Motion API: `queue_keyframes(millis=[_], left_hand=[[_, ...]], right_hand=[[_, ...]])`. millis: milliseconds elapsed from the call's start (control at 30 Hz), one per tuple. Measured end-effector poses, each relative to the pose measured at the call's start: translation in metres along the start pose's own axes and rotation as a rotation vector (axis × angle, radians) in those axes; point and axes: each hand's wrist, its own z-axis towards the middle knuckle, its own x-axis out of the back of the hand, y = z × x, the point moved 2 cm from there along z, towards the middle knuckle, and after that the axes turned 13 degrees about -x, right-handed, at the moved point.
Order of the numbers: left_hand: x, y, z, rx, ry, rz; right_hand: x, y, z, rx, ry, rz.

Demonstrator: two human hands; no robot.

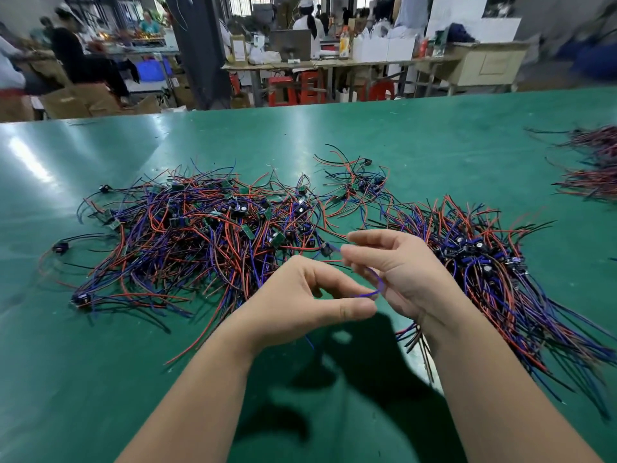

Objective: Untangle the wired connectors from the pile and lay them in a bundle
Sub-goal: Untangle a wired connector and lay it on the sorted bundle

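A tangled pile of wired connectors (200, 235), red, blue and black leads with small green boards, spreads over the middle left of the green table (83, 379). To the right lies an ordered bundle (494, 272) with its wires fanned toward me. Both hands hover above the table between the two. My left hand (300, 305) pinches one end of a thin blue wire (374, 285) between thumb and forefinger. My right hand (397, 272) pinches the same wire higher up, near its small dark connector (325, 250).
A smaller loose clump (360, 185) lies behind the hands. More wire bundles (594, 162) sit at the table's far right edge. Beyond the table stand workbenches, red stools (293, 88), cardboard boxes and several people.
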Motion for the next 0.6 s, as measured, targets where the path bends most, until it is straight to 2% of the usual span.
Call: queue_keyframes(millis=[67, 167, 233, 333, 400, 500, 600], left_hand=[[0.002, -0.005, 0.002, 0.086, 0.046, 0.018], [0.007, -0.012, 0.007, 0.209, 0.305, -0.074], [0.008, -0.014, 0.01, 0.232, 0.426, -0.238], [0.005, -0.012, 0.012, 0.15, 0.556, -0.584], [0.004, -0.01, 0.012, 0.111, 0.605, -0.7], [0.004, -0.01, 0.014, 0.084, 0.645, -0.787], [0.006, -0.009, 0.014, 0.058, 0.663, -0.831]], right_hand=[[0.002, -0.006, -0.001, 0.021, -0.043, 0.167], [0.002, -0.011, -0.005, -0.011, -0.163, 0.305], [-0.004, -0.008, -0.009, -0.04, -0.224, 0.19], [-0.012, 0.002, -0.012, -0.065, -0.293, -0.008], [-0.014, 0.006, -0.012, -0.071, -0.31, -0.095], [-0.01, 0.002, -0.012, -0.064, -0.259, -0.218], [-0.003, -0.005, -0.008, 0.001, -0.084, -0.23]])
